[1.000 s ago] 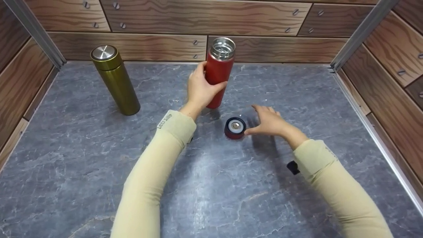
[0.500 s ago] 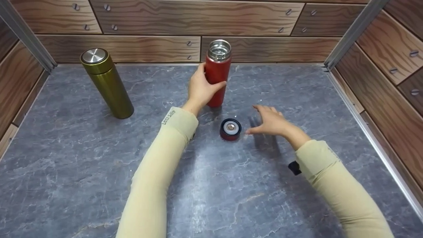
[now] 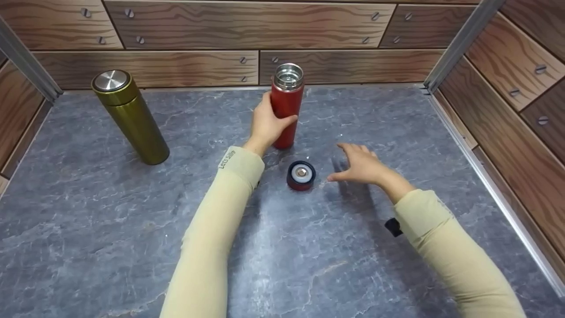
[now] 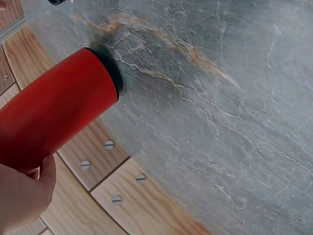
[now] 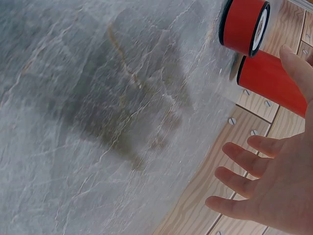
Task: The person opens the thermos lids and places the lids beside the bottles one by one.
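Note:
My left hand (image 3: 267, 123) grips a red vacuum flask (image 3: 288, 99) around its body, the thumb across the front. The flask stands upright with its bare steel mouth uncovered; its dark base shows in the left wrist view, where part of my left hand (image 4: 24, 196) is seen at the edge. In front of it the red screw cap (image 3: 301, 176) lies upside down on the table, pale inner seal facing up. My right hand (image 3: 359, 163) hovers right of the cap, fingers spread and holding nothing. In the right wrist view the cap (image 5: 243, 27) appears beyond the thumb.
A gold-green flask (image 3: 132, 117) with its steel-topped lid on stands upright at the left. Wood-patterned panels (image 3: 185, 66) border the grey marbled table (image 3: 110, 229) at the back and sides, with metal rails (image 3: 450, 48) at the corners.
My right hand's thumb has come away from the cap, leaving a gap between them. My left hand keeps its grip on the red flask. The head view has shifted slightly.

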Demonstrator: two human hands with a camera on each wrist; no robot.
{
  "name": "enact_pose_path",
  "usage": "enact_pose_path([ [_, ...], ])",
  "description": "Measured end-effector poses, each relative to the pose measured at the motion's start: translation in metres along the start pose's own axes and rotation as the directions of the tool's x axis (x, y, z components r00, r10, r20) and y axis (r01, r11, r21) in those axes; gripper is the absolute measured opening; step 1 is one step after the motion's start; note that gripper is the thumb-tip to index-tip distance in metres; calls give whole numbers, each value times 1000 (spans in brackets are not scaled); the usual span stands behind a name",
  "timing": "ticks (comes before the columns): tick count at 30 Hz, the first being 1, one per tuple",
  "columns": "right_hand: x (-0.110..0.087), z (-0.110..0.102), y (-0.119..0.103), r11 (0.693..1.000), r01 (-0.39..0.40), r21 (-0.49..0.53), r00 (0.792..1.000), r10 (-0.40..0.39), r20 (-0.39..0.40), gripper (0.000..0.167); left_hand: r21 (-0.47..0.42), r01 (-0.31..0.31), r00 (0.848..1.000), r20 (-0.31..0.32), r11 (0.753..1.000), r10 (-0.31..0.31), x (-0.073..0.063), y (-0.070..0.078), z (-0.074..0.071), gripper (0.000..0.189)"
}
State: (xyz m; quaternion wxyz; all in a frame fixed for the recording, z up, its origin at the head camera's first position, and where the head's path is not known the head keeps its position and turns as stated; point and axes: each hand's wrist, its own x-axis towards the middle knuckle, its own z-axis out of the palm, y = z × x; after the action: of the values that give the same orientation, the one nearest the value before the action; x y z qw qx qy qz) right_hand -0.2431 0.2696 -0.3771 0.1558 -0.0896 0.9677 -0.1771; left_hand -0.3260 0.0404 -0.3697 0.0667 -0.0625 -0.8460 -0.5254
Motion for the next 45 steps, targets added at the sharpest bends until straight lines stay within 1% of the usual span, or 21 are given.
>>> enact_pose_path([
  [5, -1, 2, 4, 1000, 3, -2, 1000, -3, 0, 99, 0, 7, 1000, 15, 1000, -7, 1, -5, 2, 68],
  [10, 0, 1, 6, 1000, -3, -8, 1000, 3, -9, 98, 16, 7, 1000, 18, 1000, -8, 3, -5, 2, 69],
  [16, 0, 0, 7, 1000, -10, -5, 1000, 10, -7, 98, 66, 0, 999, 43, 998, -3, 7, -5, 2, 68],
  [19, -1, -1, 6, 1000, -13, 1, 1000, 13, -2, 98, 74, 4, 999, 53, 997, -8, 7, -4, 0, 69],
  [22, 0, -1, 5, 1000, -11, 12, 1000, 12, -10, 97, 99, 23, 997, 76, 995, -31, 5, -6, -2, 77],
  [26, 1, -1, 5, 999, -16, 38, 999, 17, -39, 93, 138, 74, 990, 108, 988, -90, 0, -14, -6, 89],
  [28, 1, -1, 6, 999, -15, 48, 998, 18, -54, 90, 143, 98, 987, 113, 985, -115, -2, -19, -9, 91],
  [30, 2, -2, 6, 998, -17, 54, 998, 20, -66, 88, 142, 113, 986, 107, 983, -129, -4, -23, -11, 90],
  [32, 4, -1, 4, 998, -15, 60, 997, 19, -74, 88, 137, 122, 987, 89, 983, -135, -7, -27, -16, 88],
  [37, 8, -1, -3, 996, -12, 89, 996, 19, -87, 89, 158, 114, 992, 29, 981, -120, -13, -37, -28, 80],
  [40, 9, 1, -7, 995, -1, 101, 996, 10, -89, 86, 188, 108, 994, 12, 976, -113, -17, -42, -32, 76],
  [45, 13, 5, -13, 991, 12, 130, 995, 1, -101, 79, 181, 103, 994, -1, 978, -105, -25, -50, -38, 72],
])
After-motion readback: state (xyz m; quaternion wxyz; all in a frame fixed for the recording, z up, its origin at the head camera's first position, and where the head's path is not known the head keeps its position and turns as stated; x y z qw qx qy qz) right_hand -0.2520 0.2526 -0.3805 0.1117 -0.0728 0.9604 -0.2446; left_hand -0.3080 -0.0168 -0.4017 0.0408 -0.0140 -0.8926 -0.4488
